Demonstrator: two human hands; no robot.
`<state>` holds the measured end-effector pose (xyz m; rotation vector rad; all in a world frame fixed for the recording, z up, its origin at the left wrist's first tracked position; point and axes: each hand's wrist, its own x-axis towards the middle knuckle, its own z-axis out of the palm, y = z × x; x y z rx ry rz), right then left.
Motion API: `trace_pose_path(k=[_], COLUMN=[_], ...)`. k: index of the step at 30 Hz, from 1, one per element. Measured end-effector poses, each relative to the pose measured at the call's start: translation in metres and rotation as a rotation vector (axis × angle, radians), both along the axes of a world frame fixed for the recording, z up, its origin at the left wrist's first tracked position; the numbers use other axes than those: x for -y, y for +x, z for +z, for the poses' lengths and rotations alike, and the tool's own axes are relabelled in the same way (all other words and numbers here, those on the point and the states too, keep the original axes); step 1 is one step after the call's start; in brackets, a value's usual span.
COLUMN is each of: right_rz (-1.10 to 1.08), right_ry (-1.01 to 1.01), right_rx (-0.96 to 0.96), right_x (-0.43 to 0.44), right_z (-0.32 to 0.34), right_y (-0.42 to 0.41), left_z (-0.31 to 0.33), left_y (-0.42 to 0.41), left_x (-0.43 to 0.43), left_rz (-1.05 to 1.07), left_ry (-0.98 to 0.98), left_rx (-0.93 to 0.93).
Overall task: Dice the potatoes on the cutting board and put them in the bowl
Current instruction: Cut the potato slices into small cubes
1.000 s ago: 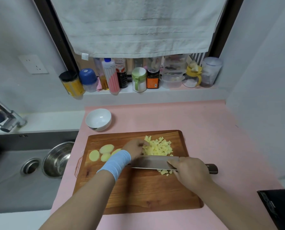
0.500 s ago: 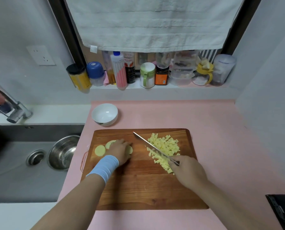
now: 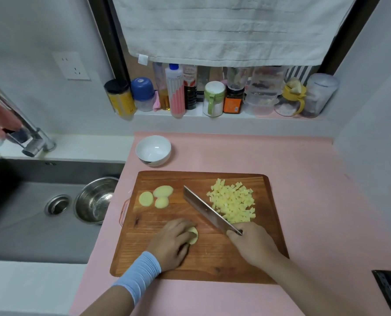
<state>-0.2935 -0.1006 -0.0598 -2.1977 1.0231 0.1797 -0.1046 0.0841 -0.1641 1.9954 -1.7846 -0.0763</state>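
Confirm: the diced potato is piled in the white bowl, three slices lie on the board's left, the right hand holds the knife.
No. In the head view the white bowl is empty; the diced potato lies on the cutting board, beside the knife. The rest stands.

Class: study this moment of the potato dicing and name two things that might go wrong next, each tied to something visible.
1. The left hand holds a potato slice close to the knife gripped by the right hand; a slip could nick that hand.
2. The bowl stands off the cutting board, far from the diced pile; cubes may spill on the way.
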Motion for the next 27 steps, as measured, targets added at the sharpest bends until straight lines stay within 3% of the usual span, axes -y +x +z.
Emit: trace_pose_path(k=[9,16,27], right_rz=[0.261,0.340,0.352], right_ry=[-0.171,-0.334,-0.274], right_rx=[0.004,-0.016,-0.034], right_x=[-0.026,-0.044,-0.033], right_z=[0.001,-0.007,-0.008], right_y=[0.007,0.011,0.006], left_z=[-0.011,-0.023,-0.020], left_y=[-0.023,-0.027,-0.027], left_x=[-0.001,0.000,0.001], left_rz=[0.228,0.286,0.288], left_ry=[-0.118,-0.097,-0.134], left_rx=[0.121,0.016,0.023])
